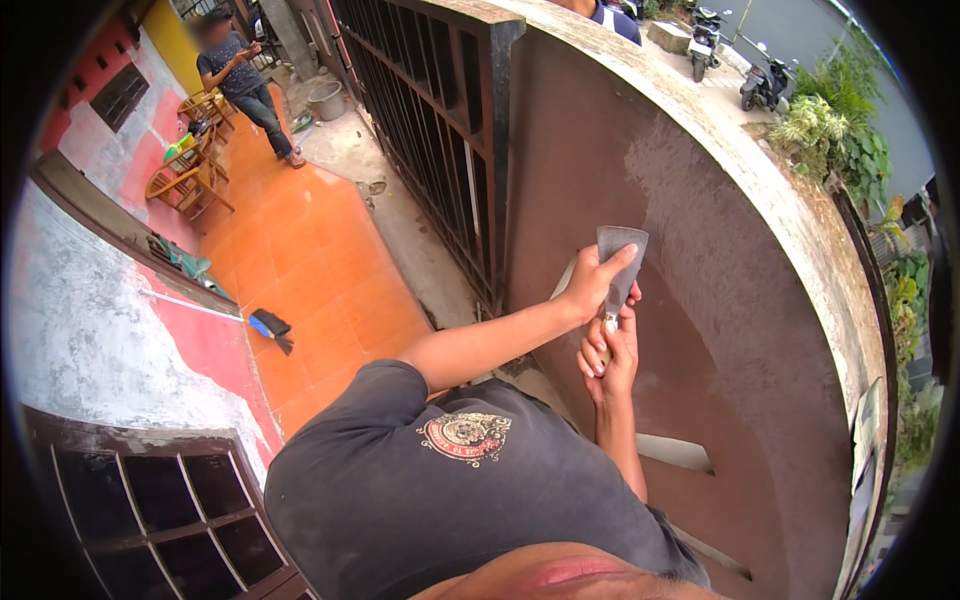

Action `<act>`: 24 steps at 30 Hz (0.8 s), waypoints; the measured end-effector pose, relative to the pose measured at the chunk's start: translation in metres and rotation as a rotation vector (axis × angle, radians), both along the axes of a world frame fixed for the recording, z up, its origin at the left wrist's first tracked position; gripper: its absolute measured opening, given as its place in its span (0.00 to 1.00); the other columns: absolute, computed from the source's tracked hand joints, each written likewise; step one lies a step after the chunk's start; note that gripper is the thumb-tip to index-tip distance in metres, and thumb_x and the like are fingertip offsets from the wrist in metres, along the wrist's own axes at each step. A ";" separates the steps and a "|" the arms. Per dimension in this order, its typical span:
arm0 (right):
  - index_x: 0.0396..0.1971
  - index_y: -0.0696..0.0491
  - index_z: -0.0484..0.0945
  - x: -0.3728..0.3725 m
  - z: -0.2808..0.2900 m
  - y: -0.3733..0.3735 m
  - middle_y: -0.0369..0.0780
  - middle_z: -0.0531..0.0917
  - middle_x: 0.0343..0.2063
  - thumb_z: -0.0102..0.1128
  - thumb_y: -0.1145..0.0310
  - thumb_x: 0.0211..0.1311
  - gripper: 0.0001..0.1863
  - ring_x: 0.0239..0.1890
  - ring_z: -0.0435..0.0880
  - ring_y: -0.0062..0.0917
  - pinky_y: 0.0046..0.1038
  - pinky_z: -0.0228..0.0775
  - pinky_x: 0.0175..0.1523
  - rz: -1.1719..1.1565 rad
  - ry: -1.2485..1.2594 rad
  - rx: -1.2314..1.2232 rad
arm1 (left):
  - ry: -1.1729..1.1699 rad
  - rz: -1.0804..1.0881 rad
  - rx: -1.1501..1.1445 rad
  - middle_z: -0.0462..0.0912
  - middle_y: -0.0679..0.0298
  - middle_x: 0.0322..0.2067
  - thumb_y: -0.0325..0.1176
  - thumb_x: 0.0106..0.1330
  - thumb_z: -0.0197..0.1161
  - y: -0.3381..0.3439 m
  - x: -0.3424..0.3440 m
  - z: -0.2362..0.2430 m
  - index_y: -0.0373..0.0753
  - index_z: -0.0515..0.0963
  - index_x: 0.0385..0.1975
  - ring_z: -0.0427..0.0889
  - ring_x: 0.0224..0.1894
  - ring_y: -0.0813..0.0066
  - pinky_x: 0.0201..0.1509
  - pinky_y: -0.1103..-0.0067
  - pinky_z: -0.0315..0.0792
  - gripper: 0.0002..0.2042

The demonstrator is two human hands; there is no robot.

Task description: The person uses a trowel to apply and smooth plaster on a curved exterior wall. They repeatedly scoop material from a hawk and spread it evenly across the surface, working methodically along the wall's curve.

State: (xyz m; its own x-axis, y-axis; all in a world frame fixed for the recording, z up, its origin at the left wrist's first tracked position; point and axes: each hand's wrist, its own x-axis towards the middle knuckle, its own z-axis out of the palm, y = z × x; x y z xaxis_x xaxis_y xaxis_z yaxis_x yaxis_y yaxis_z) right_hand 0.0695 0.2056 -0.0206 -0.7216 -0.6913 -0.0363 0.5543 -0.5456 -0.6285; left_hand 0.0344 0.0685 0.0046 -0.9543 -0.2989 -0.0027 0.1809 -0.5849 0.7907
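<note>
In the head view I hold a metal putty knife [621, 237] upright in front of a brown-plastered curved wall [710, 350]. My left hand [595, 285] grips its wide blade, with the thumb lying on the flat face. Just below, my right hand [610, 355] is closed round the handle. A dark metal gate [420, 90] stands beside the wall, left of the knife.
On the orange tiled porch [290, 250] are wooden chairs [180, 185], a dark-bristled brush [270, 330] and a standing person [245, 80]. A grey bucket [325, 98] sits near the gate. A pink-white house wall [150, 350] borders the left. Scooters [760, 80] and plants are outside.
</note>
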 end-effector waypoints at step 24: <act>0.64 0.37 0.64 -0.012 -0.044 0.038 0.33 0.66 0.21 0.41 0.61 0.84 0.15 0.11 0.60 0.15 0.16 0.54 0.16 0.107 -0.207 -0.208 | -0.083 -0.059 -0.008 0.82 0.56 0.23 0.52 0.72 0.66 0.036 -0.007 -0.023 0.35 0.74 0.39 0.84 0.24 0.68 0.29 0.72 0.80 0.22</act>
